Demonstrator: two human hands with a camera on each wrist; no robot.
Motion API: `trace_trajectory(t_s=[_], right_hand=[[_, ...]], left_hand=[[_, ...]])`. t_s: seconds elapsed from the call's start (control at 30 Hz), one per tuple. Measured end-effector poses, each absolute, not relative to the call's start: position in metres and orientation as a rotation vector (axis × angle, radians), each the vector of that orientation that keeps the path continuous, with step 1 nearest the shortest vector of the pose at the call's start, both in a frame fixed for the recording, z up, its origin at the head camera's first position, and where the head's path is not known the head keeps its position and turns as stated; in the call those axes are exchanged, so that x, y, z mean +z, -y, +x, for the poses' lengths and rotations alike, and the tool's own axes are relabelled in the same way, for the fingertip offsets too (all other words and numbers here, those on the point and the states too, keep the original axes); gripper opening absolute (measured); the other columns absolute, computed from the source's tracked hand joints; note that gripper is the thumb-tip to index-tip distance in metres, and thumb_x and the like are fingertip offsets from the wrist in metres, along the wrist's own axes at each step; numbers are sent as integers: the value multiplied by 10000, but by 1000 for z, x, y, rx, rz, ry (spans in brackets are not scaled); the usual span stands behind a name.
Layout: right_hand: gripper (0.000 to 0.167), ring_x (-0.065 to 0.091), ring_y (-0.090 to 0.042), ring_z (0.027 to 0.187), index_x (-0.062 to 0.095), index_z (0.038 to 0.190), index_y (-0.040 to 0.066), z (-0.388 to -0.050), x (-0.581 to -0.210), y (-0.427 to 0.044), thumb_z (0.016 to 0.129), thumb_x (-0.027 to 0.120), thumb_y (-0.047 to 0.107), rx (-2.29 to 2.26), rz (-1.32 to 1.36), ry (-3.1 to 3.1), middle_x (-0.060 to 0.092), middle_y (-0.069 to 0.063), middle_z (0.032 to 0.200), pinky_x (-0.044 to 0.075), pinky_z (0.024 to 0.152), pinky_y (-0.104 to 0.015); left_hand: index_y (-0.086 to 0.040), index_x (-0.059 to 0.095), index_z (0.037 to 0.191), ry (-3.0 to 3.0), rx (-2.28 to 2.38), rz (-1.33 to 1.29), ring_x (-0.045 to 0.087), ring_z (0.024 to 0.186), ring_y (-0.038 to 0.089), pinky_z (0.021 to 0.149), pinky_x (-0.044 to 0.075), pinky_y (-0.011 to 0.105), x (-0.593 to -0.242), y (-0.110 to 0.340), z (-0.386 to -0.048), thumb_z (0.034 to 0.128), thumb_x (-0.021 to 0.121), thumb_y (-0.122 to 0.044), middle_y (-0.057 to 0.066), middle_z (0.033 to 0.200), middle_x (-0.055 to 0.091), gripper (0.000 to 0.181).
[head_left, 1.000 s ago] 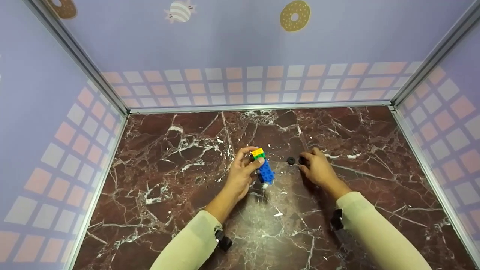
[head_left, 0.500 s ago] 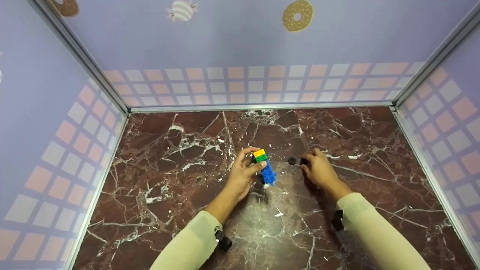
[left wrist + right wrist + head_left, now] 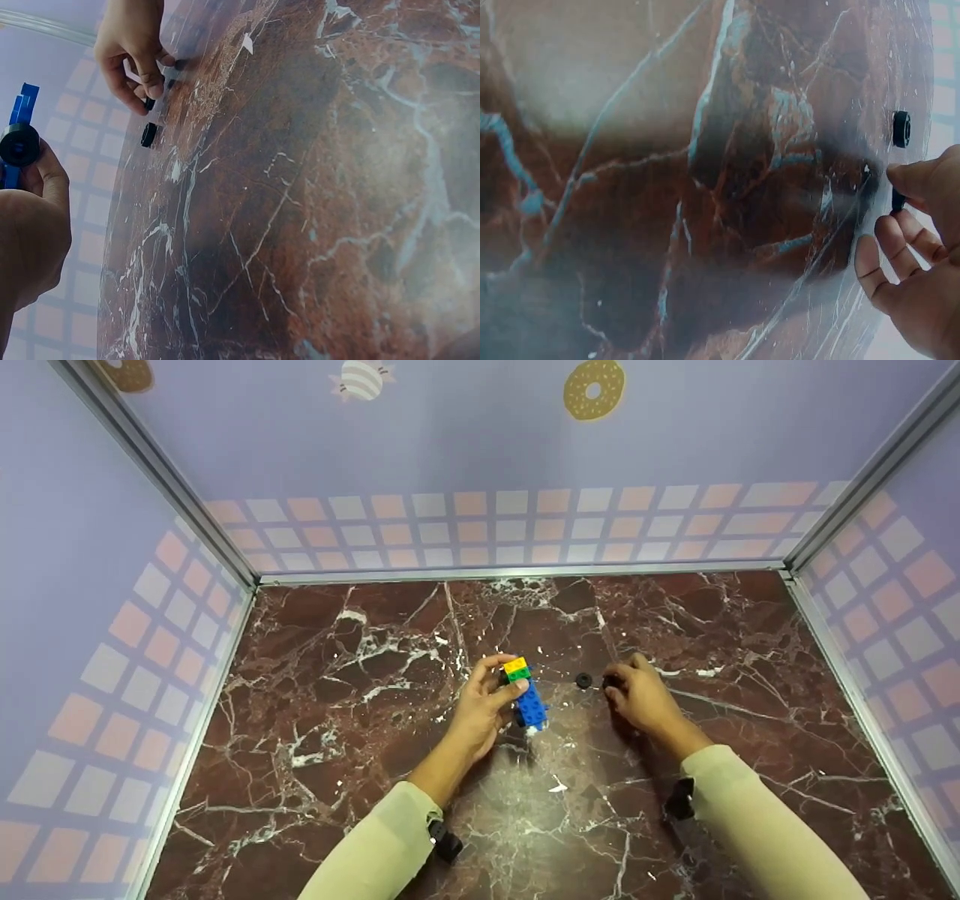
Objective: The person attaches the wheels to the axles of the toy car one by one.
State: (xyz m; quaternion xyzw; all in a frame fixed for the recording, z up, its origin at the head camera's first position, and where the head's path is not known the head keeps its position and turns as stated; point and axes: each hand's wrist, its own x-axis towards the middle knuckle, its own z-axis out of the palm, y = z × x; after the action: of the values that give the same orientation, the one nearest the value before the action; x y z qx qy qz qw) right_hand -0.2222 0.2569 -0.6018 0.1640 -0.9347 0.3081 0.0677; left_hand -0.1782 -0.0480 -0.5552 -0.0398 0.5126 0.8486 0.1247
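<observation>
My left hand (image 3: 478, 705) holds a small toy car (image 3: 532, 709) built of blue, green and yellow bricks, its thumb lying across the top. One black wheel (image 3: 19, 145) on the car's side shows in the left wrist view. To the right, my right hand (image 3: 646, 699) is down at the tabletop, pinching a loose black wheel (image 3: 898, 199) between thumb and fingertips. That wheel is mostly covered by the fingers. A second loose black wheel (image 3: 583, 681) lies on the table between the two hands, just left of the right fingertips.
The dark red marbled tabletop (image 3: 360, 810) spreads under both arms. Purple patterned panels (image 3: 480, 450) enclose it at the back and both sides, with a metal strip (image 3: 420, 577) along the back edge. A black camera (image 3: 448, 844) sits at the left wrist.
My right hand has shifted slightly to the right, its fingers drawing in around the wheel. The left hand with the toy car has stayed almost still.
</observation>
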Motion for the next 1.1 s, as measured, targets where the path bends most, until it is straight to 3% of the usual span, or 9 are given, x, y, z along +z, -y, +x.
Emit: trace_trajectory(t_s=[0.3, 0.83, 1.1], right_hand=[[352, 603, -318, 920, 732, 1304, -88, -213, -573, -245, 974, 788, 20, 918, 452, 2857, 590, -187, 1070, 544, 835, -480], [322, 710, -403, 1000, 749, 1267, -71, -212, -553, -227, 971, 816, 38, 995, 556, 2766, 618, -209, 1078, 639, 904, -541], [333, 696, -344, 998, 751, 1288, -47, -210, -541, -217, 983, 817, 70, 1054, 563, 2771, 640, -196, 1115, 631, 894, -496]], left_hand=[[-153, 627, 1391, -1519, 2455, -108, 750, 1058, 289, 926, 702, 528, -552, 45, -177, 992, 763, 8, 123, 1293, 682, 451], [-116, 609, 1413, -1527, 2467, -57, 742, 1039, 257, 869, 714, 474, -554, 43, -176, 996, 759, 4, 109, 1279, 695, 459], [-74, 549, 1484, -1504, 2464, -38, 748, 1034, 249, 877, 714, 484, -554, 41, -176, 1023, 749, -18, 111, 1271, 693, 506]])
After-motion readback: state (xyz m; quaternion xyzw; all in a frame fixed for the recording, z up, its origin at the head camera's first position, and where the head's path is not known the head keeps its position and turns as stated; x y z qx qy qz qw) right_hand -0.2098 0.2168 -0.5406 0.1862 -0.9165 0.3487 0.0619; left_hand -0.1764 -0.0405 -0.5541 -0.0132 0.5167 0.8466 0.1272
